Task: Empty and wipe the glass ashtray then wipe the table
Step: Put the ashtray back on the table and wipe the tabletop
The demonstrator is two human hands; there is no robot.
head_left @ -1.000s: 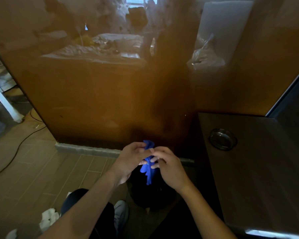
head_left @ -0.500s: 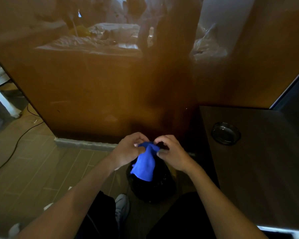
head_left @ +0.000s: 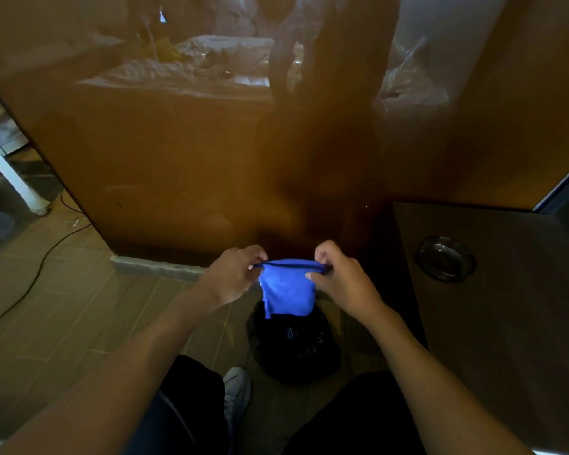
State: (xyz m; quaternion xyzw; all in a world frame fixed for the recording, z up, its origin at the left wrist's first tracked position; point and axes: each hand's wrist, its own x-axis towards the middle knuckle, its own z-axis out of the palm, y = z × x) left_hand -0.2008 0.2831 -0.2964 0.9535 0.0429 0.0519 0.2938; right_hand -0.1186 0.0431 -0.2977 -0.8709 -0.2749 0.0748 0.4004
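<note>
- Currently, left hand [head_left: 234, 274] and right hand [head_left: 342, 277] each pinch the top edge of the blue cloth [head_left: 288, 290], above the black bin [head_left: 293, 346].
- Glass ashtray [head_left: 445, 259] rests on the table [head_left: 506, 339], right.

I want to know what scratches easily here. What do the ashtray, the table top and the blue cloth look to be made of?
The ashtray looks like clear, smooth glass: see-through, with bright rim glints. The table seems dark brown wood or laminate with a satin sheen; which one cannot be told. The blue cloth, pinched between left hand and right hand, looks like soft matte fabric, since it drapes and folds.
</note>
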